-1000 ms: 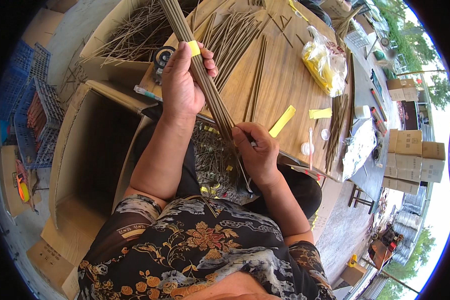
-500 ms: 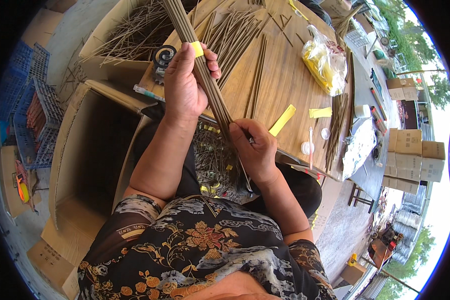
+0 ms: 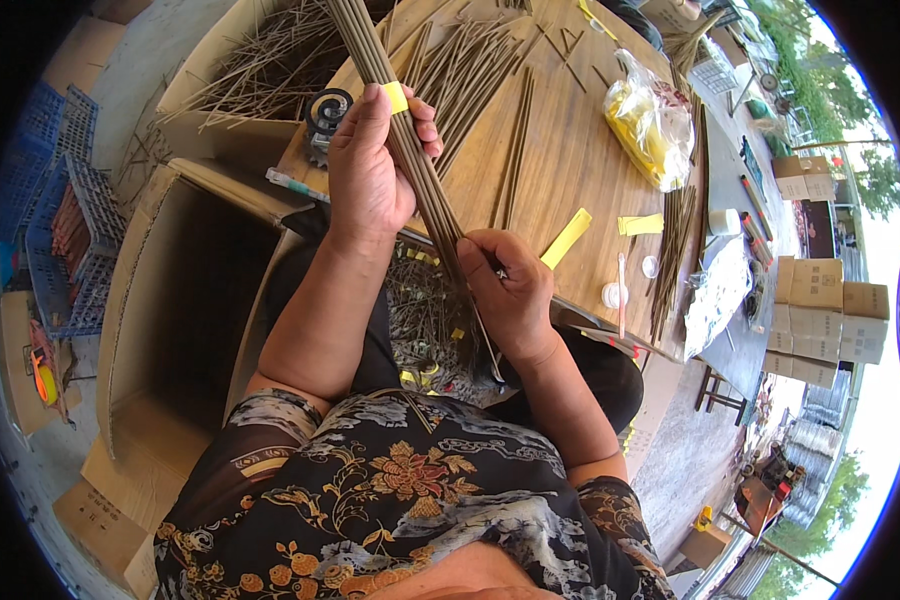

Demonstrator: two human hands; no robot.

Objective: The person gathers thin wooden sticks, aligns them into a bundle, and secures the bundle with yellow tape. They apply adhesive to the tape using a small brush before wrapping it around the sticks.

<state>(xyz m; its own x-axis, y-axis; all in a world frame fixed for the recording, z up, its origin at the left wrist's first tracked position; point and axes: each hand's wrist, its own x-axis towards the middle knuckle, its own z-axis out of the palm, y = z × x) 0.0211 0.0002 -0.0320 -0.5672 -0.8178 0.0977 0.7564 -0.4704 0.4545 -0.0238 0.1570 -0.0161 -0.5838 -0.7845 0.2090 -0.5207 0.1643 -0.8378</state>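
Observation:
A bundle of thin brown sticks [image 3: 425, 180] slants across in front of me, from the top edge down toward my lap. A yellow paper band [image 3: 395, 98] goes round it. My left hand [image 3: 375, 160] is closed round the bundle at the band, thumb on the near side. Lower down, my right hand [image 3: 508, 285] pinches the bundle near its lower end, thumb and fingers pressed together. Beyond the bundle, more loose brown sticks [image 3: 475, 75] lie spread on the wooden table [image 3: 570, 150]. A yellow paper strip [image 3: 567, 238] lies beside my right hand.
A tape dispenser [image 3: 327, 112] stands at the table's left edge, near a carton of sticks [image 3: 195, 100]. An open cardboard box [image 3: 130, 300] is at my left. Farther right on the table are a clear bag of yellow strips [image 3: 650, 125] and a small round container [image 3: 614, 296].
My right hand has shifted very slightly up along the bundle. My left hand keeps its hold at the yellow band.

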